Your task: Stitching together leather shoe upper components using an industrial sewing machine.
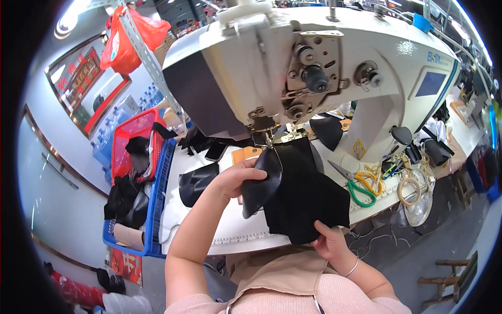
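Note:
A white industrial sewing machine point(246, 68) stands in front of me, with its presser foot point(266, 138) low over the work. Under and before it lies a black fabric piece point(308, 193), hanging slightly over the table's front edge. My left hand point(243, 178) pinches a shiny black leather-like piece point(264, 183) just below the needle area, thumb on top. At the near right corner of the fabric, my right hand point(329, 240) grips its edge between thumb and fingers. Whether the two pieces are joined is hidden near the foot.
Left of the table, a blue basket point(157, 209) and a red basket point(117, 144) hold black pieces. Green-handled scissors point(361, 191), yellow-handled snips point(374, 180) and a tape roll point(409, 191) lie at the right. A black folded piece point(197, 186) rests left of my left hand. A wooden stool point(452, 280) stands lower right.

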{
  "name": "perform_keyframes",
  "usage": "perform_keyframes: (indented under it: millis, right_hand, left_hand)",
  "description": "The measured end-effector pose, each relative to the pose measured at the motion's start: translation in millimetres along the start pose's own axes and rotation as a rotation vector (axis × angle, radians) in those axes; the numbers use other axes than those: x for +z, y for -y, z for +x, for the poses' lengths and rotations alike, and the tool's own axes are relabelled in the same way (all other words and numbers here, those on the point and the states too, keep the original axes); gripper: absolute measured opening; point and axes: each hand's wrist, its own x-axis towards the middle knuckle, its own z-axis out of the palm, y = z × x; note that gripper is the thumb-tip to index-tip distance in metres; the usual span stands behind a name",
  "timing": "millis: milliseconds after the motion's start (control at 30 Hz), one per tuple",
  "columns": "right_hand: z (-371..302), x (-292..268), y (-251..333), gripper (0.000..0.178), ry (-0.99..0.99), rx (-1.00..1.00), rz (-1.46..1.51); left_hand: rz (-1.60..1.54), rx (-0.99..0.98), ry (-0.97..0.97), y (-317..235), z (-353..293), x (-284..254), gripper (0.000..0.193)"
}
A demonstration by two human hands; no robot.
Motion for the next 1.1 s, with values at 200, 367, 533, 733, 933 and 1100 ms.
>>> perform_keyframes:
  millis: [200,367,533,733,933,1100]
  right_hand:
    - [-2.1,0.3,4.8,0.030,-0.107,-0.015,-0.009]
    - [-7.2,5.1,8.4,0.035,-0.154,-0.150,-0.250]
    - [-15.4,9.8,10.0,0.029,-0.112,-0.138,-0.289]
    - [-16.5,13.4,9.8,0.038,-0.095,-0.221,-0.349]
    - [-16.4,13.7,14.1,0.044,-0.044,-0.212,-0.351]
    - [-10.4,16.7,17.1,0.052,-0.060,-0.206,-0.361]
  left_hand:
    - [0.039,-0.011,0.037,-3.8,5.8,-17.5,0.040]
    - [-0.142,0.048,0.111,-12.5,3.1,3.7,0.036]
    - [0.019,0.011,-0.134,-3.9,-1.4,19.0,0.023]
    - [0.300,-0.039,-0.223,-9.3,-0.7,15.0,0.028]
    - [0.233,-0.027,-0.166,-8.7,1.7,6.9,0.028]
    - [0.262,0.129,-0.151,-13.9,3.5,7.8,0.042]
